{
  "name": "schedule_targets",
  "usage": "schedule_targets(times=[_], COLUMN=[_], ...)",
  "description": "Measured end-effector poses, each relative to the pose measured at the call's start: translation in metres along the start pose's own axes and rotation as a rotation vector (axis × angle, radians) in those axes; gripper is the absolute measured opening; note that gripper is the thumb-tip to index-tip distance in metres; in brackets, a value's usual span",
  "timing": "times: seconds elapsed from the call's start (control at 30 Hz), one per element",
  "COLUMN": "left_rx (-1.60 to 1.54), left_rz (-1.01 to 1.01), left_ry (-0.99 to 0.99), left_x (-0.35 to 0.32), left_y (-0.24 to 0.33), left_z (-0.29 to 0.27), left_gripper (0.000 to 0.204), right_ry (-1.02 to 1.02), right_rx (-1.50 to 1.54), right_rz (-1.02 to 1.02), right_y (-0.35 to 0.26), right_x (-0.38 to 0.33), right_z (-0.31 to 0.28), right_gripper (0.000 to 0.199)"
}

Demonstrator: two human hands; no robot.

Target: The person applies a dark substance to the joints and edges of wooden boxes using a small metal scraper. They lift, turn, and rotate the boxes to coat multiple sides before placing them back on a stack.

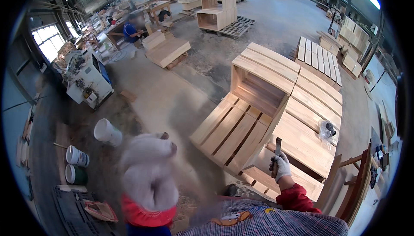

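My right hand (281, 167), in a white glove with dark fingertips, is closed around a putty knife (278, 146) whose flat grey blade points up. It hovers over the near end of a stack of pale wooden drawer-like boxes (297, 128). Raised close to the camera, my left hand (148, 171) is a white-gloved blur. Its finger ends look bent, but motion smears them and I see nothing in them. One open-fronted wooden box (261, 90) stands beyond the putty knife, next to slatted wooden pieces (233, 130).
White buckets (108, 132) stand on the floor at the left. A clear plastic bag (328, 131) with something dark lies on the boxes. A white machine (89, 78) is further back. Someone in blue (130, 31) sits near stacked boards (168, 49). Wooden racking (355, 184) rises at the right.
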State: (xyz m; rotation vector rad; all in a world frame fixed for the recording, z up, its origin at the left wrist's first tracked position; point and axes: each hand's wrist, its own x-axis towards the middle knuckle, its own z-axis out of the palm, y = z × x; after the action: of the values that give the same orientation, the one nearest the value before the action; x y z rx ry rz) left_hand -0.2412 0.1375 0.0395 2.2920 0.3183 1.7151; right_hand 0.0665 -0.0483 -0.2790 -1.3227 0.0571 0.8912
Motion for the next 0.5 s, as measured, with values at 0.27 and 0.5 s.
schedule_targets(times=[0.27,0.5], left_rx=[-0.418,-0.742], left_rz=[0.384,0.431], left_ry=[-0.114,-0.151], left_x=[0.065,0.101], left_y=[-0.027,-0.111], left_z=[0.070,0.133], left_gripper=[0.004,0.007], right_ry=[0.086,0.243], right_rx=[0.066,0.234], right_rz=[0.012,0.027], right_y=[0.001,-0.013], right_x=[-0.004,-0.019], right_z=[0.017,0.041], right_gripper=[0.024,0.029])
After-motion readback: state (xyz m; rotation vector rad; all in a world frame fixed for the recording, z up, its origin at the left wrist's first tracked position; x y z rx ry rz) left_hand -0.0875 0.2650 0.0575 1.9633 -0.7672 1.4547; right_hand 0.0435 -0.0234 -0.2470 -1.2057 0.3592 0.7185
